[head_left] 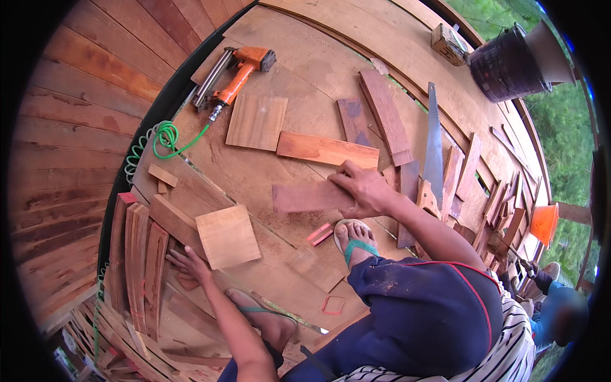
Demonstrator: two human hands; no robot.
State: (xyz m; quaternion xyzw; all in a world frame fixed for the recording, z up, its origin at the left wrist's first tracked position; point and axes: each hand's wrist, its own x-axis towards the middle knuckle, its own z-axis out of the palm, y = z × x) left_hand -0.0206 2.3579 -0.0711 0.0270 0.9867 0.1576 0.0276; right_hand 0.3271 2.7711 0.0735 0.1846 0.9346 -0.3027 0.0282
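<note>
My right hand (366, 189) grips the end of a short reddish-brown wooden board (302, 198), slightly blurred, held over the plywood floor. Just beyond it lies an orange-brown board (328, 149), with a square wooden piece (257, 121) touching its left end. My left hand (189, 262) is low at the left, fingers stretched out and holding nothing. It is next to a pale square board (228, 237) and a stack of upright planks (137, 261). A red, flat pencil-like piece (320, 234) lies near my sandalled foot.
An orange nail gun (245, 70) with a green coiled hose (167, 137) lies at the far left. A handsaw (433, 146) lies at the right among offcuts. A dark bucket (509, 63) stands far right, an orange bucket (545, 225) below it. Another person (560, 312) is at lower right.
</note>
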